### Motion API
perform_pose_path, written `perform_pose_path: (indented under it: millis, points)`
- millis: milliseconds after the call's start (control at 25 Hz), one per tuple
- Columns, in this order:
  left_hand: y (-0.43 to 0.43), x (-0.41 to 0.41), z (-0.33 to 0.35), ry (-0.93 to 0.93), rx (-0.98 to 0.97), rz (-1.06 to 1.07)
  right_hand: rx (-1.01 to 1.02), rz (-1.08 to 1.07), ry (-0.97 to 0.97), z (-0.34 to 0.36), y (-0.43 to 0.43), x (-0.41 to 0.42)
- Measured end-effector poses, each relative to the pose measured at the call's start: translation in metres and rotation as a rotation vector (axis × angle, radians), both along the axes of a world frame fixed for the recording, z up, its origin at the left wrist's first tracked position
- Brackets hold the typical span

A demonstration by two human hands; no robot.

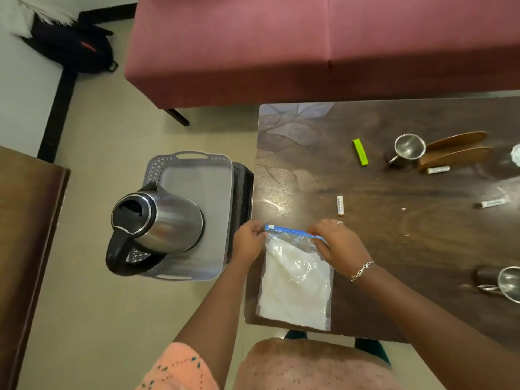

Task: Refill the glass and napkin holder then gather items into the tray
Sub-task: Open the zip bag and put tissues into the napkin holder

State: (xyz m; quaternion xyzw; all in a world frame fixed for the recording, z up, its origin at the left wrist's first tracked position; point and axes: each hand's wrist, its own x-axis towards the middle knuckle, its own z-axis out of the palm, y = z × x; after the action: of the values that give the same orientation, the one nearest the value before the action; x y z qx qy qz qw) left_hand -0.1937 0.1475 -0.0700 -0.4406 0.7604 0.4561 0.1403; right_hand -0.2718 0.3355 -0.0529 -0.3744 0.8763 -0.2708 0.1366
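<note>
A clear zip bag (pixel 295 280) with a blue seal strip, filled with white napkins, lies on the near left corner of the dark wooden table (pixel 394 226). My left hand (pixel 249 240) pinches the strip's left end and my right hand (pixel 342 246) grips its right end. A steel kettle (pixel 159 223) with a black handle stands in the grey plastic tray (pixel 202 175) left of the table. At the far right stands a steel cup (pixel 409 149) beside the wooden napkin holder (pixel 458 153). A second steel cup (pixel 506 282) sits at the right edge.
A green lighter (pixel 360 152) and three white batteries (pixel 340 205) (pixel 437 170) (pixel 491 204) lie scattered on the table. A pink bench (pixel 309 46) runs along the far side. Another wooden table (pixel 25 235) is at the left, and a black bag (pixel 73 46) lies on the floor.
</note>
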Motion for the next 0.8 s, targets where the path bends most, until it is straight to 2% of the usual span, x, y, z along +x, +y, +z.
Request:
perform_pose_path:
  millis: [200, 360, 480, 600, 800]
  points:
    - [-0.007, -0.023, -0.048, -0.033, 0.02, -0.05, 0.04, -0.04, -0.034, -0.028, -0.011, -0.001]
    - [-0.011, -0.029, -0.064, -0.041, -0.017, 0.016, 0.042, -0.071, -0.041, -0.031, -0.014, -0.001]
    - [-0.008, -0.028, -0.05, 0.042, -0.011, 0.02, 0.02, -0.101, -0.046, -0.025, -0.018, -0.001]
    - [0.003, -0.015, -0.02, 0.203, 0.038, 0.003, -0.037, -0.11, -0.059, -0.013, -0.025, 0.002]
    - [0.023, 0.011, 0.031, 0.37, 0.072, -0.032, -0.117, 0.014, -0.119, 0.011, -0.033, 0.017]
